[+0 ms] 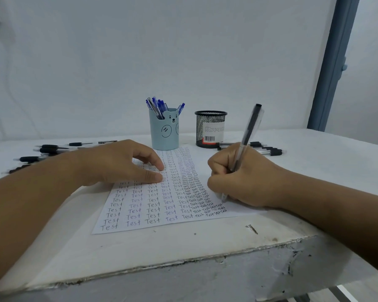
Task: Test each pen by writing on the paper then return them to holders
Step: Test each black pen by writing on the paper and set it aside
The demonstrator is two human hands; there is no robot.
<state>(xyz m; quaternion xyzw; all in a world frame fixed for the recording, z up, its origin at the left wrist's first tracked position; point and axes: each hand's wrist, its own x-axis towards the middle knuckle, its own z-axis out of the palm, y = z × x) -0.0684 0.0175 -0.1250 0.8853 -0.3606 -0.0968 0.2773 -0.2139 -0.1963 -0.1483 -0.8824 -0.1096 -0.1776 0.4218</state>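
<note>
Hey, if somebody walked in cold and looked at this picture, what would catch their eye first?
Probably the sheet of paper in the middle of the table, filled with columns of the handwritten word "Test". The right hand grips a clear pen with its tip down at the sheet's right side, while the left hand rests on the paper. Behind stand a blue bear-face holder full of blue pens and a black mesh holder.

A white desk [183,247] with a chipped, worn front edge carries everything. A sheet of paper [162,205] covered in rows of the word "Test" lies flat near the front. Behind it stand a light blue bear-faced holder [164,132] and, to its right, a black mesh holder [210,129]. Loose black pens [46,149] lie at the far left, and more pens [268,150] at the right beside the mesh holder.
</note>
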